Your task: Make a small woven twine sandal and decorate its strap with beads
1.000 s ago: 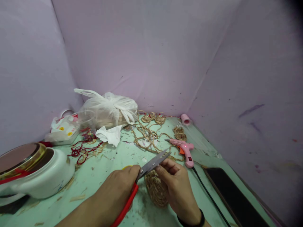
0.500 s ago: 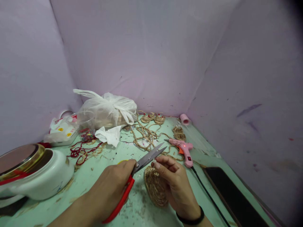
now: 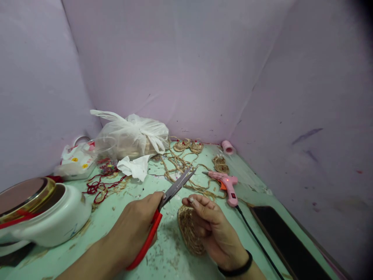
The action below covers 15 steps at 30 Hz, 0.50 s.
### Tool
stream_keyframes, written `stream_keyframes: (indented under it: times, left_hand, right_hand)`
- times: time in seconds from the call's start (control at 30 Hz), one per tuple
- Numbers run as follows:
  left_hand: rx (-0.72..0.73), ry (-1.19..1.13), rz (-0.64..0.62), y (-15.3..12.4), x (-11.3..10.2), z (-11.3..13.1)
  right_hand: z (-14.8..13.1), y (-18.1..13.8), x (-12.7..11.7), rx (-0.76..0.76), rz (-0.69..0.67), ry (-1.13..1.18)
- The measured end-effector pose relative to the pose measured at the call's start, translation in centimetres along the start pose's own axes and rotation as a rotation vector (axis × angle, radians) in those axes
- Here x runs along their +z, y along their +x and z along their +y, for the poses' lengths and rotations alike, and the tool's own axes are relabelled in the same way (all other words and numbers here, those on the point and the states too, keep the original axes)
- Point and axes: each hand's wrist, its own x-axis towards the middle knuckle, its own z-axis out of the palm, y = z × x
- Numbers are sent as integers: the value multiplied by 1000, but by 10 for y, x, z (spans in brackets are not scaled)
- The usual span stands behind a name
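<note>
A flat oval coil of tan jute twine (image 3: 189, 233) was held on edge on the green desk (image 3: 116, 217) in the curled right hand (image 3: 212, 227), beside red-handled scissors (image 3: 171, 190) gripped by the left hand (image 3: 136, 227).

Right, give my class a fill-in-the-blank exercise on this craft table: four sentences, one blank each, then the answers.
1. The right hand holds a coiled twine disc; the scissors are in the ____ one.
2. The scissors' handles are ____.
3. The glue gun lying on the green table is ____.
4. The wristband on the right wrist is ____.
Missing words: left, red, pink, black.
</note>
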Motion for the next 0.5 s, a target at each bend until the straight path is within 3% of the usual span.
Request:
stream_keyframes:
  times: [0.5]
  left_hand:
    - [18, 99, -72, 2, 2, 3]
  right_hand:
    - [1, 0, 7, -84, 163, -48]
